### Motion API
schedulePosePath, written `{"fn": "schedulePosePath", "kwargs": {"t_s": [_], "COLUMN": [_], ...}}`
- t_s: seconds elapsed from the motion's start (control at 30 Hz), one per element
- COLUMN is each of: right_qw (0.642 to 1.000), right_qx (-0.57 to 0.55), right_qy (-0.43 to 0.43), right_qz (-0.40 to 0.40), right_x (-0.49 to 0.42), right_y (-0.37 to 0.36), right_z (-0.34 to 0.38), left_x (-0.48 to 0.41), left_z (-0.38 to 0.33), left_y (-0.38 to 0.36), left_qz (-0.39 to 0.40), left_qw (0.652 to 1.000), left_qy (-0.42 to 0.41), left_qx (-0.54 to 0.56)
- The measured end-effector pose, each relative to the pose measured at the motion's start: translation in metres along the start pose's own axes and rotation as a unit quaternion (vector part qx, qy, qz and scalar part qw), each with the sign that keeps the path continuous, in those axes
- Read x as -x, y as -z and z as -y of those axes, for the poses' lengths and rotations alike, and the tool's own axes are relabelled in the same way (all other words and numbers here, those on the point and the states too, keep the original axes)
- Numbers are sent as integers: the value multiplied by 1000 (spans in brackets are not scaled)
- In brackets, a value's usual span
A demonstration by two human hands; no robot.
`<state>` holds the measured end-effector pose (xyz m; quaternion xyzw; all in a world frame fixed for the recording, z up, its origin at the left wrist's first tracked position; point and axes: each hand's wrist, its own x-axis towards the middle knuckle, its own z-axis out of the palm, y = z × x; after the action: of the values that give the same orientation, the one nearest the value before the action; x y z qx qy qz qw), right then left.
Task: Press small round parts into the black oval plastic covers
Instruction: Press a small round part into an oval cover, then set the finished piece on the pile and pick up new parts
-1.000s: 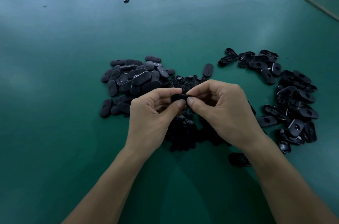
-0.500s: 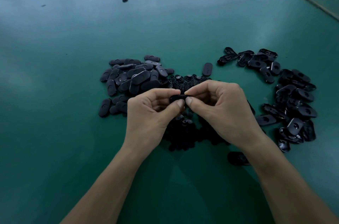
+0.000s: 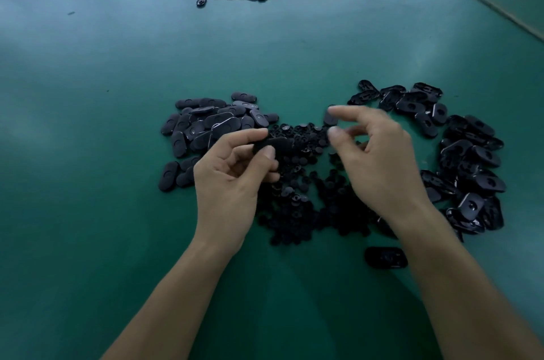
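While my left hand (image 3: 232, 183) pinches one black oval plastic cover (image 3: 279, 144) by its end, just left of frame centre, my right hand (image 3: 382, 165) hangs loose and blurred beside it. Its thumb and forefinger are apart, with nothing visible between them. Beneath both lies the heap of small round black plastic parts (image 3: 297, 212) on the green table (image 3: 103, 212). I judge the cover light, stiff and slightly slick, so holding its long edges should leave the middle free for pressing.

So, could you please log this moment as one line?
left hand: pinches oval cover | right hand: beside it, holds nothing visible | round parts: heap beneath hands
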<state>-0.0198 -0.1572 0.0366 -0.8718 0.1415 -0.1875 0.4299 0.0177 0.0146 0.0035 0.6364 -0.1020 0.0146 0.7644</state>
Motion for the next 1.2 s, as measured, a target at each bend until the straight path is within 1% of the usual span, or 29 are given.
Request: {"fn": "schedulePosePath", "kwargs": {"t_s": [0.1,0.2,0.33,0.4,0.63,0.87,1.0,1.07,1.1,1.13,1.2], "right_qw": [986,961,940,930,923,946,950,963,974,984,995], "right_qx": [165,266,316,340,379,314,282,214,155,88,-45], "right_qy": [-30,-73,-120,-126,-54,-20,4,23,30,34,35], "right_qz": [-16,4,48,62,-32,-74,-134,-159,-162,-151,-78], "right_x": [-14,-31,-49,-53,-52,-54,-51,-48,-46,-43,-34], "right_y": [10,15,19,19,15,17,20,19,18,16,10], "right_z": [-7,-12,-24,-31,-37,-34,-29,-21,-16,-11,-1], "left_x": [-2,-3,-5,-6,-10,-8,-5,-5,-4,-3,-1], "left_z": [0,1,2,4,7,7,6,5,4,3,2], "left_y": [0,-1,-1,-1,2,3,4,3,3,2,2], "left_qz": [-27,-51,-82,-86,-76,-68,-44,-23,-12,0,15], "left_qw": [999,998,995,995,997,998,999,999,999,999,999], "left_qy": [1,8,22,24,23,3,-9,-17,-21,-23,-22], "left_qx": [21,41,45,35,14,-16,-30,-35,-38,-39,-32]}}
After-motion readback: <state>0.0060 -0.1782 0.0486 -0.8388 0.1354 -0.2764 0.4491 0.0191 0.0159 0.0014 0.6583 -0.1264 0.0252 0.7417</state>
